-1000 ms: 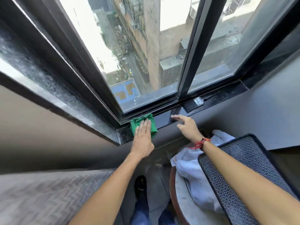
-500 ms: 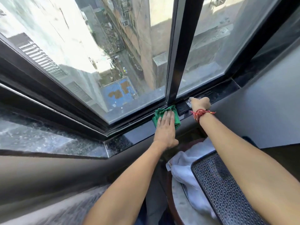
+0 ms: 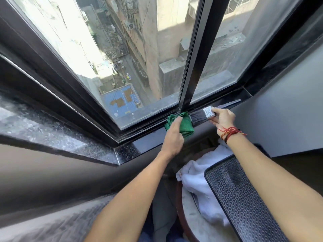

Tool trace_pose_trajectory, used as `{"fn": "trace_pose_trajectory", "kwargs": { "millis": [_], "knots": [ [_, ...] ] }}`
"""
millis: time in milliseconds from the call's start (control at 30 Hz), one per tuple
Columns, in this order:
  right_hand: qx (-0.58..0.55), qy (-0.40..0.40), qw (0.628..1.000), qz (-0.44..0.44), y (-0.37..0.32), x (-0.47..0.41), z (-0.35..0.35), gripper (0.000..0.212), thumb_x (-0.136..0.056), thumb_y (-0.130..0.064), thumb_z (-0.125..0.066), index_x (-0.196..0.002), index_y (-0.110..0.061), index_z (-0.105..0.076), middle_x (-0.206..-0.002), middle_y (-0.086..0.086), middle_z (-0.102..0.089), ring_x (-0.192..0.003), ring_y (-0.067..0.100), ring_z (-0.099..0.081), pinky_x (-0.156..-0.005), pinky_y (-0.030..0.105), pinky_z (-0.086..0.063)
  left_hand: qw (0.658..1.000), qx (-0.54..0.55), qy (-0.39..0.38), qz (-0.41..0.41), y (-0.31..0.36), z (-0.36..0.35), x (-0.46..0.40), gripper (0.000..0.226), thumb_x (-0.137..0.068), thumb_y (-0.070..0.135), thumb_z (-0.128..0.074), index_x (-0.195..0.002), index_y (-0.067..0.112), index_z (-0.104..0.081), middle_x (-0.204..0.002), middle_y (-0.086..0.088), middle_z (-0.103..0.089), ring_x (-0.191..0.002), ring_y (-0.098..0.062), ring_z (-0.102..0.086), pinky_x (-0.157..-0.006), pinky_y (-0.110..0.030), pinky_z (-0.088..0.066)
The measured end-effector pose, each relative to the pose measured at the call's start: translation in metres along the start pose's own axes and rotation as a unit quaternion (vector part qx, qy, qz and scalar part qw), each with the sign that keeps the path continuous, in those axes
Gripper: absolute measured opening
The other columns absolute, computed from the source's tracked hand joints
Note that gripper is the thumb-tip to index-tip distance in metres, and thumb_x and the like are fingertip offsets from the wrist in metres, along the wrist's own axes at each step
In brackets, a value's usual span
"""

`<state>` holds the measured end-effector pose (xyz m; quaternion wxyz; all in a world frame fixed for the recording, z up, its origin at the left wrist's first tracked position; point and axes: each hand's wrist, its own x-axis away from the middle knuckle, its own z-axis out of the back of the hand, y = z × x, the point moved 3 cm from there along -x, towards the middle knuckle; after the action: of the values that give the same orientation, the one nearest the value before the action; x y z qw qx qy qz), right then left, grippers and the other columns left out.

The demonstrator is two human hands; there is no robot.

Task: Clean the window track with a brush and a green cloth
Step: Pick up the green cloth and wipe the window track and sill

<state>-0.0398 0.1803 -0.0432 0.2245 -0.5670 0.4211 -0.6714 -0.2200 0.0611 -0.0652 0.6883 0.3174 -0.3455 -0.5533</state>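
Observation:
The green cloth lies bunched on the dark stone sill, against the window track below the black centre mullion. My left hand presses flat on the cloth's left half. Just to its right, my right hand, with red threads at the wrist, grips a flat paintbrush by its silver ferrule. The black bristles point left and touch the cloth's edge. The brush's dark handle runs right along the sill behind my fingers.
Large glass panes rise behind the track, with a long drop to buildings outside. A round table below carries a white towel and a dark patterned tray. A grey wall closes the right side.
My right hand reached to the brush on the sill, took hold of it and lifted it leftward against the cloth. My left hand slid the cloth to the right along the track.

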Motion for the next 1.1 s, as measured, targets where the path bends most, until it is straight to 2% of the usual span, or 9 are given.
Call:
{"fn": "trace_pose_trajectory", "kwargs": {
  "millis": [133,333,433,533,600,733,800,933,1100],
  "knots": [
    [0.012,-0.081,0.997,-0.003,0.024,0.043,-0.026,0.020,-0.079,-0.001,-0.072,-0.091,-0.006,-0.056,-0.076,0.017,-0.065,-0.052,0.025,-0.068,-0.054,0.032,-0.056,0.992,0.058,0.109,0.011,-0.003,0.033,0.028,0.066,-0.093,-0.011,-0.036,-0.155,0.010,-0.032,-0.160,-0.007,-0.037,-0.148,-0.014,-0.031,-0.120,-0.013,-0.016],
    [0.083,-0.262,0.958,-0.081,0.099,0.110,-0.113,0.018,-0.087,-0.004,-0.073,-0.098,-0.001,-0.060,-0.095,0.021,-0.067,-0.069,0.029,-0.069,-0.067,0.044,-0.065,0.982,-0.084,0.169,-0.019,-0.042,0.070,0.087,0.065,-0.091,-0.010,-0.041,-0.154,0.006,-0.031,-0.157,-0.014,-0.039,-0.147,-0.027,-0.032,-0.125,-0.044,-0.022],
    [0.115,-0.245,0.956,-0.109,0.126,0.131,-0.143,0.025,-0.094,-0.012,-0.067,-0.075,-0.003,-0.053,-0.073,0.016,-0.053,-0.070,0.028,-0.060,-0.089,0.059,-0.058,0.982,-0.101,0.146,0.071,-0.073,0.064,0.119,0.064,-0.100,0.002,-0.041,-0.159,0.004,-0.015,-0.168,-0.014,-0.015,-0.156,-0.022,-0.007,-0.128,-0.042,-0.006],
    [0.194,-0.213,0.954,-0.088,0.134,0.141,-0.151,0.021,-0.094,-0.005,-0.061,-0.095,0.015,-0.066,-0.090,0.032,-0.067,-0.061,0.030,-0.062,-0.067,0.046,-0.062,0.975,-0.149,0.130,0.106,-0.095,0.063,0.131,0.066,-0.104,0.015,-0.040,-0.159,0.003,-0.005,-0.170,-0.011,0.000,-0.156,-0.022,0.006,-0.128,-0.042,-0.001],
    [0.278,-0.192,0.941,0.015,0.124,0.137,-0.145,0.023,-0.092,-0.003,-0.058,-0.100,0.014,-0.071,-0.094,0.030,-0.074,-0.058,0.028,-0.066,-0.061,0.038,-0.062,0.973,-0.166,0.123,0.101,-0.101,0.068,0.126,0.066,-0.104,0.018,-0.041,-0.159,0.004,-0.007,-0.170,-0.010,-0.003,-0.157,-0.021,0.004,-0.128,-0.042,-0.002],
    [0.454,-0.066,0.817,0.349,0.093,0.124,-0.115,0.018,-0.092,-0.014,-0.060,-0.101,-0.004,-0.071,-0.102,0.014,-0.071,-0.099,0.031,-0.062,-0.093,0.039,-0.050,0.959,-0.231,0.130,0.102,-0.102,0.072,0.116,0.063,-0.102,0.025,-0.046,-0.155,-0.001,-0.024,-0.165,-0.019,-0.022,-0.155,-0.028,-0.014,-0.128,-0.042,-0.008],
    [0.514,-0.056,0.758,0.397,0.094,0.114,-0.104,0.032,-0.093,-0.022,-0.061,-0.118,-0.003,-0.064,-0.119,0.015,-0.064,-0.115,0.032,-0.055,-0.105,0.039,-0.043,0.952,-0.273,0.121,0.071,-0.096,0.063,0.105,0.062,-0.102,0.027,-0.045,-0.154,-0.002,-0.028,-0.164,-0.021,-0.026,-0.154,-0.030,-0.018,-0.128,-0.043,-0.011],
    [0.688,-0.129,0.583,0.412,0.120,0.100,-0.099,0.057,-0.102,-0.030,-0.049,-0.151,-0.002,-0.039,-0.155,0.015,-0.045,-0.147,0.032,-0.037,-0.124,0.042,-0.029,0.952,-0.298,0.071,-0.008,-0.073,0.035,0.078,0.058,-0.103,0.023,-0.038,-0.155,0.000,-0.026,-0.164,-0.018,-0.027,-0.154,-0.028,-0.018,-0.127,-0.043,-0.014],
    [0.722,-0.104,0.571,0.377,0.086,0.036,-0.069,0.051,-0.105,-0.018,-0.035,-0.155,-0.006,-0.032,-0.162,0.011,-0.035,-0.153,0.028,-0.028,-0.126,0.041,-0.024,0.953,-0.295,-0.016,-0.070,-0.046,-0.003,0.030,0.056,-0.104,0.016,-0.036,-0.156,0.000,-0.023,-0.165,-0.018,-0.024,-0.154,-0.028,-0.019,-0.126,-0.041,-0.019]
  ]
}}
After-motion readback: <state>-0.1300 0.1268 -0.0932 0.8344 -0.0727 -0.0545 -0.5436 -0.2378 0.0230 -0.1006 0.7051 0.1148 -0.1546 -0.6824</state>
